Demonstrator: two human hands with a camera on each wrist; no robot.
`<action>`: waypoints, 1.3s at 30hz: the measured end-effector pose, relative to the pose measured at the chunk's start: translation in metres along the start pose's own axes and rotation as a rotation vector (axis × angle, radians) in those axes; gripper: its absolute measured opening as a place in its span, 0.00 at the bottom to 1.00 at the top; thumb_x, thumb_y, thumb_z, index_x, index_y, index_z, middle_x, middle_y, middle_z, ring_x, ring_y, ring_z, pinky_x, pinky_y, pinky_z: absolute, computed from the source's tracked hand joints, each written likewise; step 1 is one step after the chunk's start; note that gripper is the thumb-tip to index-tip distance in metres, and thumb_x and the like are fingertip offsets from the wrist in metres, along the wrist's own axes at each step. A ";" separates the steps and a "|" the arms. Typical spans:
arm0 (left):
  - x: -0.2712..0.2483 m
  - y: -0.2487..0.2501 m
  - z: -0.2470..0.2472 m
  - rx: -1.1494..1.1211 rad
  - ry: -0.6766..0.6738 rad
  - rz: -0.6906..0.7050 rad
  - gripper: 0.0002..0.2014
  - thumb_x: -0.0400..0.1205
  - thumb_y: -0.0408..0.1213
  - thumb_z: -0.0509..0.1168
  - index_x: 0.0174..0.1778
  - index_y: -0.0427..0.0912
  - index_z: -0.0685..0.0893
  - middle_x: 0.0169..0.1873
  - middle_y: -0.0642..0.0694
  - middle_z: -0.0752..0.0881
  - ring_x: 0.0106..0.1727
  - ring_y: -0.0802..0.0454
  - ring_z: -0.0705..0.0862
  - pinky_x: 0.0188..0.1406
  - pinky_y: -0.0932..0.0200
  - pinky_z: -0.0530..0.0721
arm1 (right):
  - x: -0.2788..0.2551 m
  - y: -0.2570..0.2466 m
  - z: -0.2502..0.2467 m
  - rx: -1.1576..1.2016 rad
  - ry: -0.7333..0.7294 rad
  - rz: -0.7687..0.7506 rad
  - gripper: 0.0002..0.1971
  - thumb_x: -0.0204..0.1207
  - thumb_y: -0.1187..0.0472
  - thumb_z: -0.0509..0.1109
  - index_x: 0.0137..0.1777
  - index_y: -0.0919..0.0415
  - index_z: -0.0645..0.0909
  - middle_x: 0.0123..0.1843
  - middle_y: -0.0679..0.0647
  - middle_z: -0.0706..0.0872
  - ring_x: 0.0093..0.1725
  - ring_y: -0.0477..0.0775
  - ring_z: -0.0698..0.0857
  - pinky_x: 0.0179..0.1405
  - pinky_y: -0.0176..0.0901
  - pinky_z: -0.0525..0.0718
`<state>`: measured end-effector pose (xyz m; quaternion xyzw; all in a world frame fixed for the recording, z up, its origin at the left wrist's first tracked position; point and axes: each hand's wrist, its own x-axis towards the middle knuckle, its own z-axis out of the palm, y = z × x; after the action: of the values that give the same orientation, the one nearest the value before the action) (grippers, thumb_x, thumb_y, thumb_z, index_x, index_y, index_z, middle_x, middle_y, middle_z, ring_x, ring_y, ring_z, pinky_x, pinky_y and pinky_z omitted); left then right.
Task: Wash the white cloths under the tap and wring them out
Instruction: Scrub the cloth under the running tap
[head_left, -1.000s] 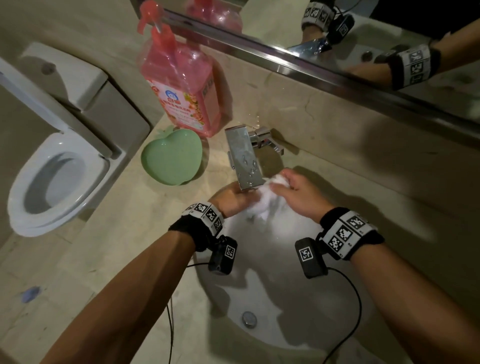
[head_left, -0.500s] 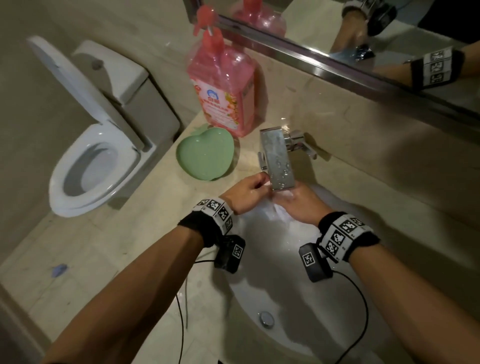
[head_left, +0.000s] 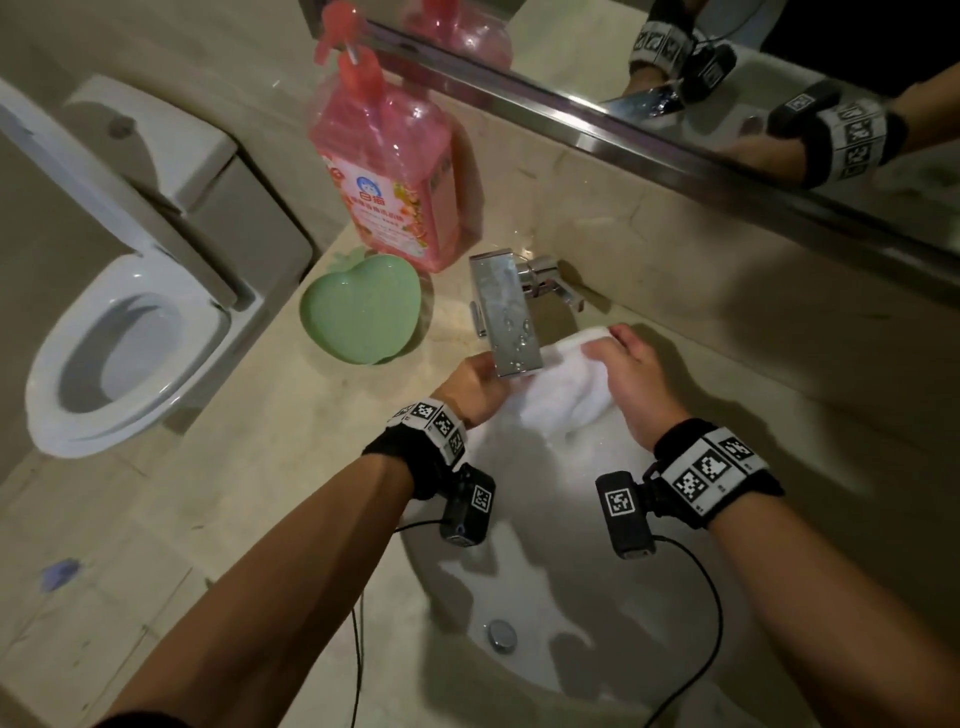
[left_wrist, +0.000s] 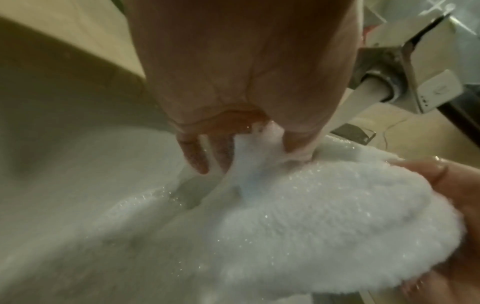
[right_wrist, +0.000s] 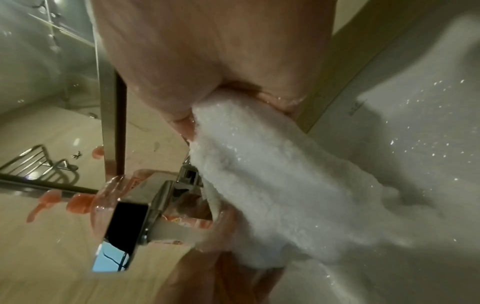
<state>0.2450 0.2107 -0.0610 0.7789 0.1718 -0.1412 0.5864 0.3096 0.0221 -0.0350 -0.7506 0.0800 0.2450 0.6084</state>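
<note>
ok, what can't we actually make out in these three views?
- Head view: the tap hides the left hand's fingertips and the water stream.
- Left wrist view: the cloth covers most of the right hand; the picture is blurred.
- Right wrist view: the cloth hides the right hand's fingers.
- Any view: one cloth or several bunched together, cannot tell.
- Pink bottle: label text too small.

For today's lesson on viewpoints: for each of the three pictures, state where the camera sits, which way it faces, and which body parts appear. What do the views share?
Head: looks down at the basin; both forearms, left hand, right hand.
Left wrist: looks along the palm at the white cloth it pinches.
Right wrist: looks along the palm towards the tap.
Shared: cloth, tap, both hands.
</note>
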 end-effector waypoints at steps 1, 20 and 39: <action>0.001 0.000 0.003 -0.038 0.029 0.016 0.14 0.83 0.38 0.70 0.64 0.44 0.87 0.62 0.43 0.88 0.56 0.51 0.86 0.58 0.54 0.84 | -0.001 -0.001 -0.001 -0.006 0.024 -0.007 0.05 0.77 0.55 0.71 0.46 0.42 0.80 0.47 0.38 0.85 0.48 0.42 0.82 0.43 0.41 0.77; -0.054 0.027 -0.073 0.006 0.142 0.065 0.13 0.84 0.50 0.63 0.42 0.45 0.83 0.39 0.45 0.85 0.43 0.46 0.84 0.51 0.48 0.83 | -0.001 0.022 0.025 -0.651 -0.204 -0.052 0.31 0.80 0.43 0.73 0.73 0.60 0.67 0.62 0.52 0.79 0.56 0.53 0.80 0.55 0.43 0.75; -0.047 0.044 0.009 -0.007 -0.034 -0.233 0.08 0.79 0.35 0.65 0.50 0.40 0.88 0.48 0.36 0.91 0.38 0.46 0.90 0.41 0.47 0.92 | -0.049 0.020 0.026 -0.272 -0.049 -0.284 0.15 0.83 0.68 0.70 0.58 0.47 0.89 0.56 0.36 0.89 0.60 0.36 0.87 0.62 0.35 0.84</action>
<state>0.2218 0.1857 -0.0056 0.7492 0.2517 -0.2209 0.5714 0.2520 0.0329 -0.0333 -0.8234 -0.0752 0.1833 0.5317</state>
